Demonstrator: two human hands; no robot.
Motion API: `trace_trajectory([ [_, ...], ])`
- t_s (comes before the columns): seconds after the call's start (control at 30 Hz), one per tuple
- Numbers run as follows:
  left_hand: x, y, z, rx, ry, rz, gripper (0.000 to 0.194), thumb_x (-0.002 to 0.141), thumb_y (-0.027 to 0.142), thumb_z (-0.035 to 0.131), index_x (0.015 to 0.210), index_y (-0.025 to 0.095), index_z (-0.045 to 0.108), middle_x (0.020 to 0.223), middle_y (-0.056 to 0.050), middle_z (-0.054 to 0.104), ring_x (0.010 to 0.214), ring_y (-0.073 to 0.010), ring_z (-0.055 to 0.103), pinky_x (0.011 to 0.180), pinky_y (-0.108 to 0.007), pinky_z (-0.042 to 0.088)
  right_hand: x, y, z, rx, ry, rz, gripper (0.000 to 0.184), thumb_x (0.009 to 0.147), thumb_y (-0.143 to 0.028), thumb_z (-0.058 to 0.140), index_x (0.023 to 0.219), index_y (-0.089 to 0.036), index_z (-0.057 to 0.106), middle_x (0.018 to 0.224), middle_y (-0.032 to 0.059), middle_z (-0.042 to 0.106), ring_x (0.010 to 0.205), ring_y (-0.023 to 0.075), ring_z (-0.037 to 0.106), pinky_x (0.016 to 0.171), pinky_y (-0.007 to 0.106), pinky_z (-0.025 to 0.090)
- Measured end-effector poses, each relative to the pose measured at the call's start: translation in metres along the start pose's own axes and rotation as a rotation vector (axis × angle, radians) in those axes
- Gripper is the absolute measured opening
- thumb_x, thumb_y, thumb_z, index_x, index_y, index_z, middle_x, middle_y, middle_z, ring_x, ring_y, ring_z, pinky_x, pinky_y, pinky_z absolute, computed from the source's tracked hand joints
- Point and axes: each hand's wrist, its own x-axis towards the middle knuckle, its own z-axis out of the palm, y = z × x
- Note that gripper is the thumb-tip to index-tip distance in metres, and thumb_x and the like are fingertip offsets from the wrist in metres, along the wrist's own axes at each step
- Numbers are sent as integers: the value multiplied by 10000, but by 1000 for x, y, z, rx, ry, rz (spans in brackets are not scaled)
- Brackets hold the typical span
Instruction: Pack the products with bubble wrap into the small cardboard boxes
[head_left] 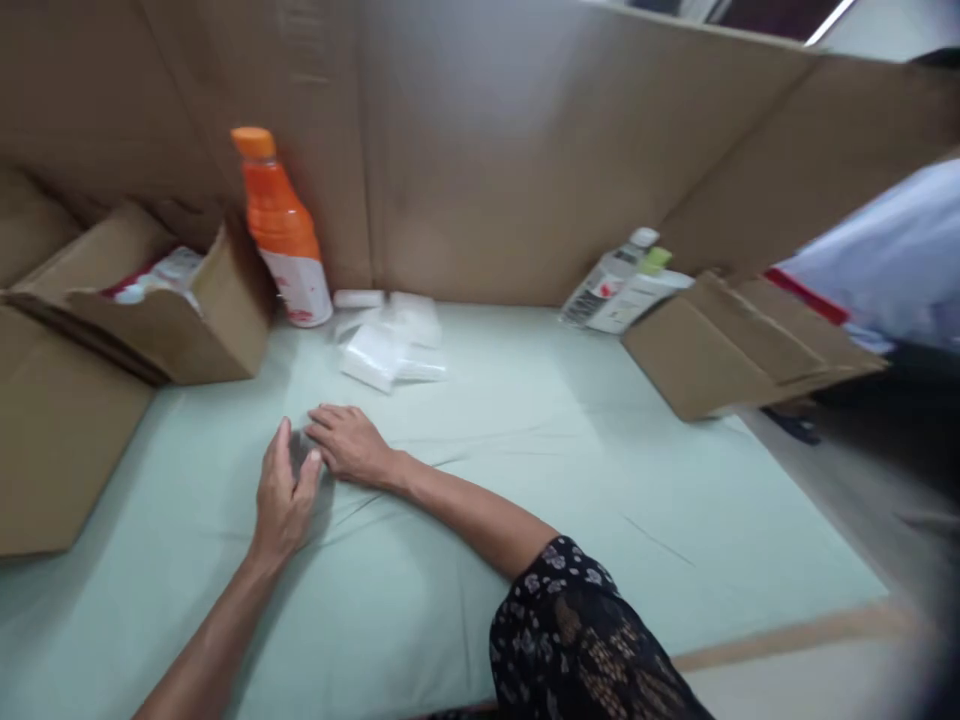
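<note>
My left hand (283, 497) rests on its edge on the pale green cloth (525, 540), thumb and fingers apart. Beside it my right hand (351, 443) lies palm down, its fingers stretched toward the left one. A small greyish patch shows between the two hands; whether it is an object or shadow I cannot make out. Just beyond them is a loose pile of clear plastic packets (373, 355), apart from both hands. An orange bottle (283, 235) with a white label and orange cap stands behind, against the cardboard wall (480, 170).
At left, an open cardboard box (236, 300) holds packets, near another cardboard piece (60, 430). To the right, a clear bottle (600, 285) and a white bottle with a green cap (626, 300) lean by a cardboard box (697, 345). A person in pale clothing (892, 250) is beyond the table's right edge.
</note>
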Motion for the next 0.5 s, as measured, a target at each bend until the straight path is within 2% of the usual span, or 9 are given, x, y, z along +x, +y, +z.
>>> trace_trajectory([
  [0.07,-8,-1,3,147,-59,151,599,977,501,472,1466,155,504,1503,-191,523,1419,-347,472,1196,-540,373,-51,21,-22,-96,15,15,268,960,-257,612,1211,-170,649,1440,134,593,1364,282,491,1074,443,421],
  [0.17,-15,-3,10,348,-109,358,480,987,466,421,1281,163,649,1413,-183,598,1386,-375,499,1167,-580,385,-131,69,-81,-205,133,217,285,899,-172,639,1181,-184,674,1427,152,601,1352,306,506,1090,492,399],
  [0.27,-18,-2,14,494,-102,424,441,992,423,413,1248,163,660,1413,-189,593,1380,-384,499,1144,-586,399,-204,127,-172,-397,401,532,318,885,-134,594,1189,-143,683,1403,196,606,1351,332,505,1086,529,384],
  [0.33,-18,1,16,548,-80,432,443,998,406,398,1256,152,654,1405,-197,597,1364,-380,513,1127,-576,416,-247,163,-240,-462,545,635,356,929,-183,521,1247,-82,646,1494,265,495,1433,393,388,1092,643,293],
  [0.4,-19,6,18,588,-64,422,451,1003,397,382,1256,142,654,1396,-201,604,1353,-377,523,1117,-568,426,-284,197,-301,-570,745,743,257,924,-308,540,1060,-166,705,1550,194,460,1451,377,355,1028,617,359],
  [0.43,-19,9,18,605,-59,413,455,1003,395,377,1254,138,656,1394,-200,607,1351,-376,526,1113,-564,429,-299,213,-326,-578,763,798,275,930,-381,527,876,-179,705,1527,188,494,1423,368,403,948,585,402],
  [0.5,-20,13,20,629,-49,392,461,998,393,378,1249,132,663,1390,-200,613,1349,-376,529,1110,-557,433,-324,240,-363,-622,780,914,498,855,-563,577,516,-206,507,1287,243,664,1248,385,574,787,555,415],
])
